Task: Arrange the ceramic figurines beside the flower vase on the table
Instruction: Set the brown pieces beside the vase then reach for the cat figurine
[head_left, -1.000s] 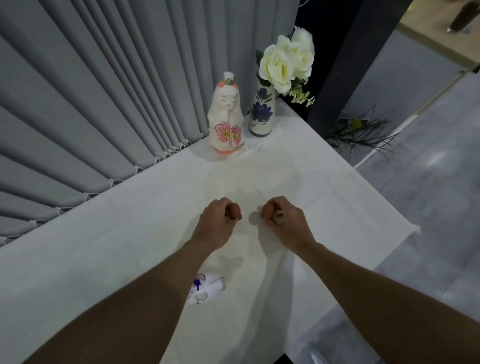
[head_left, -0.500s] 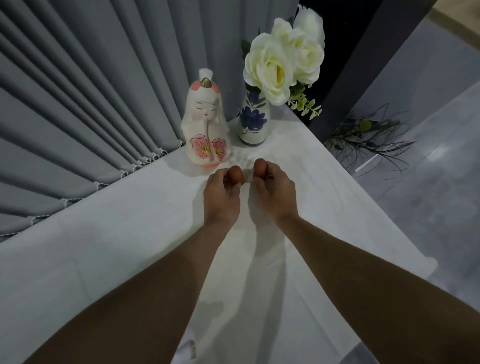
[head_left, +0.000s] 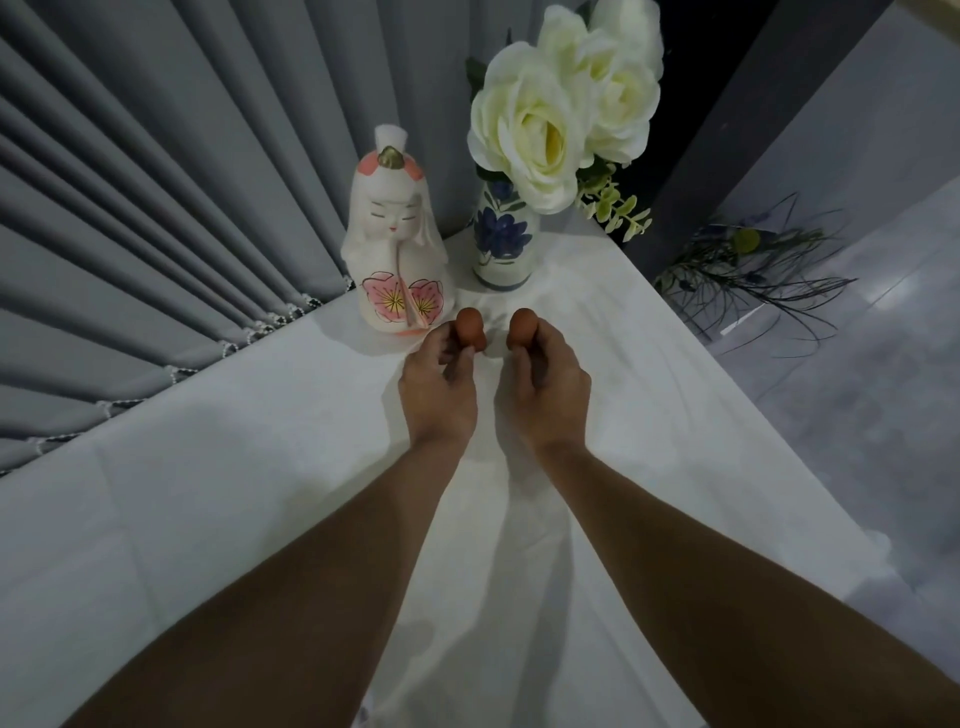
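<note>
A white ceramic doll figurine (head_left: 395, 244) with pink flowers stands upright near the far corner of the white-clothed table (head_left: 208, 493). Right beside it stands a blue-flowered vase (head_left: 503, 244) holding white roses (head_left: 550, 114). My left hand (head_left: 439, 387) pinches a small brown rounded figurine (head_left: 469, 325) just in front of the doll. My right hand (head_left: 545, 384) pinches a second small brown figurine (head_left: 521, 325) in front of the vase. The two brown pieces sit side by side, a little apart. Whether they touch the cloth is hidden by my fingers.
Grey pleated curtains (head_left: 156, 208) hang along the table's left edge. The table's right edge drops to a grey floor (head_left: 857, 415), where a dark leafy plant (head_left: 748, 270) lies. A dark pillar (head_left: 727, 130) rises behind the vase.
Both hands have moved forward from mid-table to just in front of the doll and vase, carrying the brown pieces. The view has come closer to the corner.
</note>
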